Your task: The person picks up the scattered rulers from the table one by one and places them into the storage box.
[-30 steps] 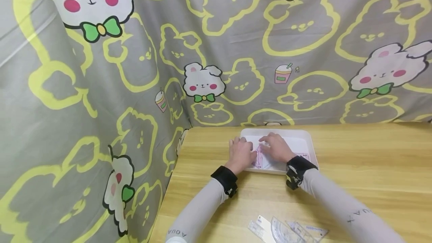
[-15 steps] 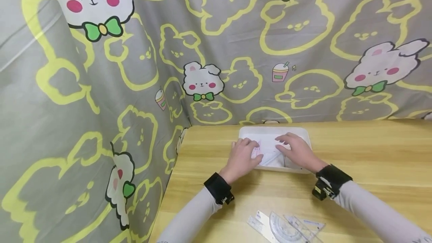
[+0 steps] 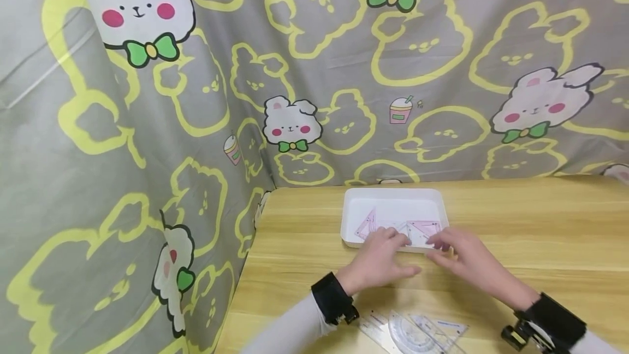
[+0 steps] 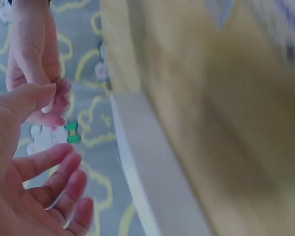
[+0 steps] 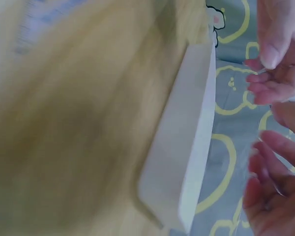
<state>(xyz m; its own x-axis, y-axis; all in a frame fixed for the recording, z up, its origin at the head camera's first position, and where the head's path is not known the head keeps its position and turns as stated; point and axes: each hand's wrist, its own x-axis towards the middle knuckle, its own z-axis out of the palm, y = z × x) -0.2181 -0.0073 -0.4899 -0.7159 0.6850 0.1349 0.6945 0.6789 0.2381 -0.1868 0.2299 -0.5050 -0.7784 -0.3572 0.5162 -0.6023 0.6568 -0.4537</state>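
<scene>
Just in front of the shallow white plastic tray [image 3: 350, 217], both hands hover above the pale wooden worktop [image 3: 516, 234]. The left hand [image 3: 380, 258] sits at the tray's near edge with its fingers relaxed and gripping nothing; the left wrist view shows the same loose, spread fingers beside the tray's white wall [image 4: 152, 177]. The right hand [image 3: 464, 261] lies just to the right of it, also at the near edge, fingers lightly extended and released, with nothing between them in the right wrist view, which is blurred.

Inside the tray lie the clear plastic set squares with pink markings [image 3: 417, 229], flat on its floor: one triangle toward the tray's left side, another toward its right. Nearer the person than the tray, well in front of it, a clear plastic protractor [image 3: 410, 337] and rulers [image 3: 375, 329] rest on the worktop.

Judging from this, the set squares look placed in the tray and the hands are clear of them; the step in hand seems to be the gap between placings. A next move would call for reaching to the pieces in front of the tray and pinching a thin, flat, slippery edge off the wood.
</scene>
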